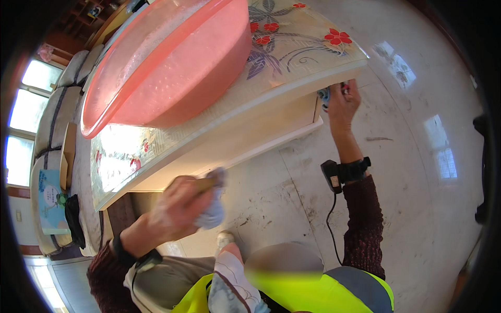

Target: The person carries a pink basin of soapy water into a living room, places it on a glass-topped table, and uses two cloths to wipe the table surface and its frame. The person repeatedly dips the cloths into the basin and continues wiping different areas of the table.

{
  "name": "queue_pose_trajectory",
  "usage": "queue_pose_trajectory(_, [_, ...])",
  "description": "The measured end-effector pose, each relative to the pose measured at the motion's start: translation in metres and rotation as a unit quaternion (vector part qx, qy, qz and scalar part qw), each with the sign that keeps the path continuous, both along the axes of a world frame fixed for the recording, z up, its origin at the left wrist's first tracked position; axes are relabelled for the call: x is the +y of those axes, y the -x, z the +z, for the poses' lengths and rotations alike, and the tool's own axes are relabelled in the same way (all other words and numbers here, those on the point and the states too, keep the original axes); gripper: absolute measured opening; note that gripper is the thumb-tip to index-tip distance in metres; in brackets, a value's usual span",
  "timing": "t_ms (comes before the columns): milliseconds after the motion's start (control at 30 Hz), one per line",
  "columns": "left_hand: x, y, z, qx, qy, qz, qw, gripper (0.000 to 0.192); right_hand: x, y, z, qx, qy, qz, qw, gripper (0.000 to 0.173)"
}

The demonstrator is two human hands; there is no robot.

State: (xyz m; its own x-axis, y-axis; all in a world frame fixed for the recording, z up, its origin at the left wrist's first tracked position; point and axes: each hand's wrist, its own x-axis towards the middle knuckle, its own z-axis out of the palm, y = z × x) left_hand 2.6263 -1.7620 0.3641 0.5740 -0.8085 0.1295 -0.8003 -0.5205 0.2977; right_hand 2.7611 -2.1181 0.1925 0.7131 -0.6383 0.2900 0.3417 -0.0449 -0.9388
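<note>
My left hand (178,207), blurred, grips a bunched light blue cloth (212,213) in front of the white side of a table. Something yellowish-brown lies at its fingers, too blurred to name. My right hand (344,102) is at the table's right end, below the edge of the top, with its fingers around a blue patterned cloth (324,96); part of that cloth is hidden behind the table's corner. On the floral tabletop (309,58) stands a large pink plastic basin (195,74) with suds inside.
The glossy tiled floor (270,191) has dark smudges. A cushioned sofa (58,113) stands along the left, with a blue printed bag or box (51,199) and a black item (74,221) on it. From the device on my right wrist (344,172) hangs a cable.
</note>
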Motion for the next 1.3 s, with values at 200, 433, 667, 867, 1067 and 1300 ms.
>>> queue_pose_trajectory(200, [-0.084, -0.067, -0.074, -0.320, -0.090, -0.178, 0.926, 0.032, 0.008, 0.020, -0.025, 0.070, 0.063, -0.023, 0.995, 0.020])
queue_pose_trajectory(433, [-0.064, -0.096, -0.117, -0.388, -0.174, -0.169, 0.889, 0.014, -0.001, 0.102, 0.008, 0.096, 0.129, -0.009, 0.987, 0.022])
queue_pose_trajectory(667, [-0.029, -0.089, -0.150, -0.168, -0.154, -0.134, 0.964, 0.031, -0.002, 0.095, 0.109, 0.032, 0.192, -0.152, 0.969, 0.025])
queue_pose_trajectory(867, [-0.018, -0.083, -0.127, -0.171, 0.025, -0.051, 0.984, 0.046, 0.015, 0.071, 0.140, 0.088, 0.165, -0.191, 0.964, 0.027])
queue_pose_trajectory(1067, [-0.016, -0.081, -0.105, -0.216, 0.067, -0.005, 0.974, 0.049, 0.053, 0.094, 0.164, 0.175, 0.223, -0.122, 0.951, 0.021])
queue_pose_trajectory(1300, [-0.028, -0.090, -0.103, -0.069, 0.265, -0.088, 0.958, 0.051, 0.057, 0.106, 0.173, 0.036, 0.675, -0.048, 0.736, 0.018])
